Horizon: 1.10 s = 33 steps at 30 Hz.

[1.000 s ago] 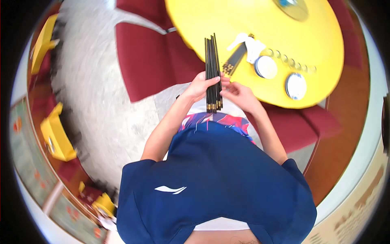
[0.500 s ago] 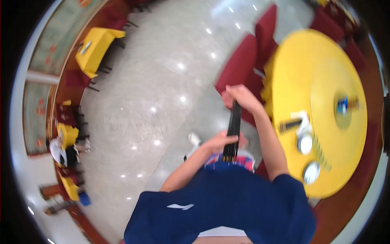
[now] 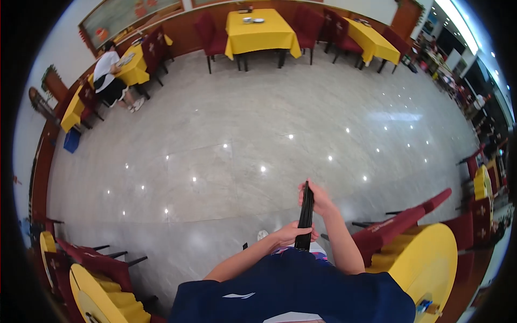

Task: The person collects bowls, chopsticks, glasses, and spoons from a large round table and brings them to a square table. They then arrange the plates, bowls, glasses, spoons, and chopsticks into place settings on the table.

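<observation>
A bundle of black chopsticks (image 3: 305,212) slants upright in front of my navy shirt, held between both hands. My left hand (image 3: 293,233) is wrapped round its lower part, thumb across the front. Higher up, my right hand (image 3: 318,199) closes round the top end from the right side. The bottom of the bundle reaches down to my shirt, where its lower tips are hard to make out.
A round table with a yellow cloth (image 3: 431,261) stands at my right, with a maroon chair (image 3: 390,229) beside it. Another round table (image 3: 99,296) is at lower left. Across the tiled floor, a person in white (image 3: 107,72) leans over a yellow-covered table.
My view has swung left, away from the round table, and now faces the far wall's tables. Both hands keep hold of the chopsticks in much the same grip.
</observation>
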{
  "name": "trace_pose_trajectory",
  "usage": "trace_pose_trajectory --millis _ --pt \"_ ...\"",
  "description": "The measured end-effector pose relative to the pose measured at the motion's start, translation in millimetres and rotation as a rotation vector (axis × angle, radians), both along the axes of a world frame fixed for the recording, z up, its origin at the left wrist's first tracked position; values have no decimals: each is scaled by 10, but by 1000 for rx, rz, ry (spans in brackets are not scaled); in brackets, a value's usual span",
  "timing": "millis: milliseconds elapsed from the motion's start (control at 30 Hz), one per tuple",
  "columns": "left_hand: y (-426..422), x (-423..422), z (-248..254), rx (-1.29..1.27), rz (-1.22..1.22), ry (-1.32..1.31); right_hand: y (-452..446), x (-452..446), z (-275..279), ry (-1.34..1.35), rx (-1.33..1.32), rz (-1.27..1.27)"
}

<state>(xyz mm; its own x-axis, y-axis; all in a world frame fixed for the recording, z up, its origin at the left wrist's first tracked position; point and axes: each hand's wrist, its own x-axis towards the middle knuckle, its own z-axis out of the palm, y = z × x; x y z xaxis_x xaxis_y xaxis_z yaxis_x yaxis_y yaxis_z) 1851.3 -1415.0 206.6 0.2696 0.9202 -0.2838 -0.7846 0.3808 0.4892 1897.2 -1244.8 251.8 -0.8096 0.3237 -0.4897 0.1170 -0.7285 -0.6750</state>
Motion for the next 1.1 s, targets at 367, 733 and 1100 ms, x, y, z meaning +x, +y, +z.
trace_pose_trajectory --millis 367,733,1100 --pt "801 -1656 -381 -87 58 122 935 -2090 -488 155 -250 63" --pt "3104 -3767 -31 -255 -17 85 3210 -4021 52 346 -315 -67" --pt "4451 -5279 -308 -241 -151 -10 4646 -5534 -419 226 -449 11"
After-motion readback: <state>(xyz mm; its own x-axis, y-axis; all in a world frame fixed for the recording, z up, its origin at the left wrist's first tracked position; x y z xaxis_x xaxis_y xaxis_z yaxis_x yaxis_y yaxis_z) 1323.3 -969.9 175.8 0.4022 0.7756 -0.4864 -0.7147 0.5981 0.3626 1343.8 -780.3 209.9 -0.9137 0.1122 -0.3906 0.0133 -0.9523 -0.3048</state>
